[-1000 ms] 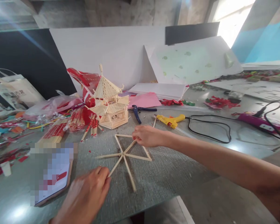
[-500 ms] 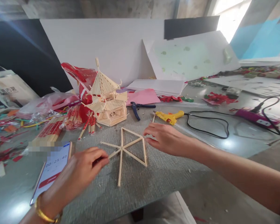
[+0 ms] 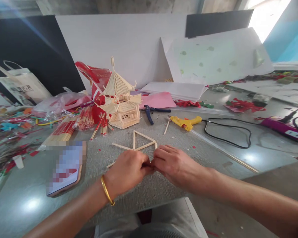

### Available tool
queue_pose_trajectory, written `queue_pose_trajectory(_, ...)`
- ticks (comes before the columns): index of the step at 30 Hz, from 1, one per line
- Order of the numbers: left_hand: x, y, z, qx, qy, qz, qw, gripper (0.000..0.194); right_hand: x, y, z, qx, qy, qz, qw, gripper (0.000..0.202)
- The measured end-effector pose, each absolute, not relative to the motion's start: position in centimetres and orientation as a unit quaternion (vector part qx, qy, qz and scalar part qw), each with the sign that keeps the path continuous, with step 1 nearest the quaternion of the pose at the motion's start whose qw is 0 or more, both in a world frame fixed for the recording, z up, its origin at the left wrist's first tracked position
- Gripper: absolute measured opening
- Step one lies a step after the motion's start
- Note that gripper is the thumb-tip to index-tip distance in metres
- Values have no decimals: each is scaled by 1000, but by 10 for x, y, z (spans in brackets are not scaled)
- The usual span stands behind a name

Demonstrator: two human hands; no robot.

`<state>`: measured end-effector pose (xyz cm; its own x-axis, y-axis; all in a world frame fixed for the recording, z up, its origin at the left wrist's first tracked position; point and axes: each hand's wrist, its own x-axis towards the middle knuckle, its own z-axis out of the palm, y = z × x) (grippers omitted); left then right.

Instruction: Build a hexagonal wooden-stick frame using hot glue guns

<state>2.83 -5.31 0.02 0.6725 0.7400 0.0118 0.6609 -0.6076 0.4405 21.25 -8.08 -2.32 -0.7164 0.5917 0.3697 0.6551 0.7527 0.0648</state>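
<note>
A flat frame of thin wooden sticks (image 3: pixel 144 145) lies on the grey table, its spokes meeting at a centre that my hands partly cover. My left hand (image 3: pixel 131 168), with a gold bangle at its wrist, is closed over the near part of the frame. My right hand (image 3: pixel 172 163) is also closed, its fingertips meeting the left ones at the frame's right corner. What the fingertips pinch is hidden. Behind the frame stands a small pagoda of sticks (image 3: pixel 123 102). A loose stick (image 3: pixel 167 127) lies beside the yellow glue gun (image 3: pixel 186 123).
Dark blue cutters (image 3: pixel 150 114) lie right of the pagoda. Red-and-tan stick bundles (image 3: pixel 62 130) and a phone (image 3: pixel 68 168) are at the left. A black cord runs from the glue gun to a purple power strip (image 3: pixel 280 129). Pink paper (image 3: pixel 159 99) lies behind.
My left hand has moved right and my right hand slightly nearer, so their fingertips now meet over the frame. The view has shifted, and the loose stick by the glue gun shows fully.
</note>
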Motion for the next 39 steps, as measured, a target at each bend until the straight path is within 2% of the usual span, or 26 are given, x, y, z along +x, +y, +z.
queue_pose_trajectory(4, 8, -47, 0, 879, 411, 155, 185, 17, 214, -83, -27, -334, -927, -88, 145, 15)
queue_pose_trajectory(10, -11, -38, -9, 837, 491, 92, 222, 19, 211, -85, -32, -343, -930, -66, 117, 13)
queue_pose_trajectory(18, -11, -42, -18, 816, 499, 106, 273, 13, 199, -87, -30, -345, -930, -72, 106, 19)
queue_pose_trajectory(28, -11, -45, -17, 775, 511, 108, 356, 17, 196, -88, -29, -344, -934, -16, 95, 22)
queue_pose_trajectory(31, -10, -45, -16, 786, 510, 103, 335, 16, 194, -88, -28, -350, -932, -22, 89, 23)
queue_pose_trajectory(39, -12, -49, -11, 857, 466, 131, 176, 10, 193, -88, -24, -339, -937, -48, 71, 12)
